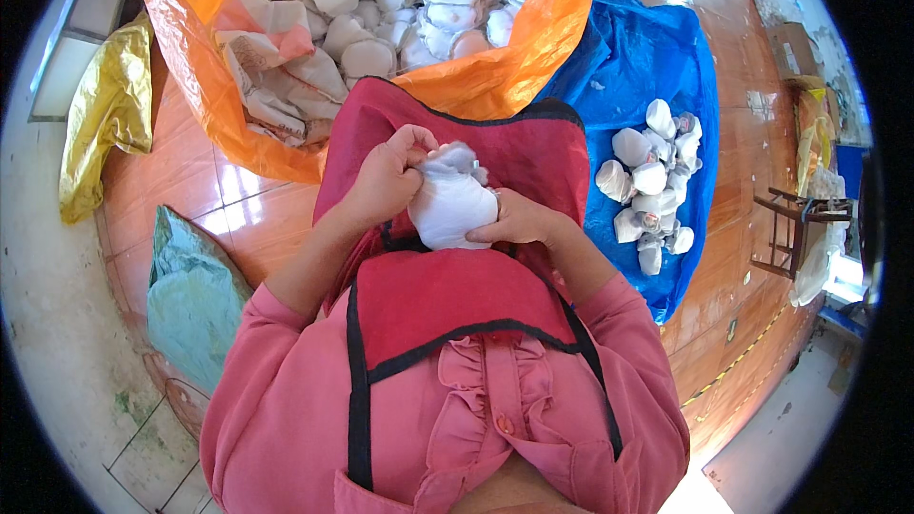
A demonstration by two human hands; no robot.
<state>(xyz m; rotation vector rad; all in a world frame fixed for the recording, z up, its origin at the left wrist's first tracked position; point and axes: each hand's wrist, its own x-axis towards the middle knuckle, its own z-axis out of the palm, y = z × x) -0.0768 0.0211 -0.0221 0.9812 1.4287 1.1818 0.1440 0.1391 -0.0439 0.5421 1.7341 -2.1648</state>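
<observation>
Over my lap, both hands hold a white cloth piece, rounded and pouch-like, with grey fluffy material showing at its top. My left hand is closed on its upper left edge, thumb and fingers pinched together near the grey fluff. My right hand grips the lower right side, its thumb lying across the white surface. What is inside the piece is hidden. Beneath it spreads a red apron with black edging, draped across my lap.
Ahead stands a big orange sack full of flat, rounded white pieces. At right, a blue sheet carries a heap of white-and-grey pouches. A teal sack and a yellow sack lie left; a wooden stool is far right.
</observation>
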